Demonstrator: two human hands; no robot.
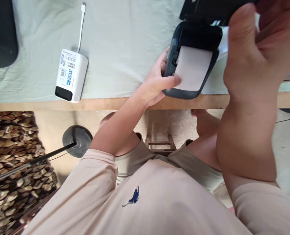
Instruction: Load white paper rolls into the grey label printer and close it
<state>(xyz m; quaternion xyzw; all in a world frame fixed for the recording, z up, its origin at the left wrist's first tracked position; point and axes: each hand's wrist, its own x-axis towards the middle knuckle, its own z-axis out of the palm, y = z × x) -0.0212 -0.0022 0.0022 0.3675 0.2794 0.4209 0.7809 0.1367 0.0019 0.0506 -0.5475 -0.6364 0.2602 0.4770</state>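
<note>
A dark grey portable printer [184, 94] is tilted over the table's front edge with its cover raised. White paper [196, 67], apparently a roll, sits in the open compartment. My left hand [158, 80] is closed around the printer's left side, its thumb lying over the rim against the paper's lower left corner. Close to the camera, my right hand [262, 49] grips the black lid [208, 11] at its right end, thumb on the near face. Its other fingers are partly out of frame and blurred. Behind the printer, part of a white sheet [224, 42] shows.
A white power bank [72, 75] with a short cable [81, 29] lies left on the cloth-covered table [115, 42]. A black object [1, 36] occupies the far left corner. Below are a round stand base [77, 138], stacked firewood [9, 147] and a wooden stool [161, 143].
</note>
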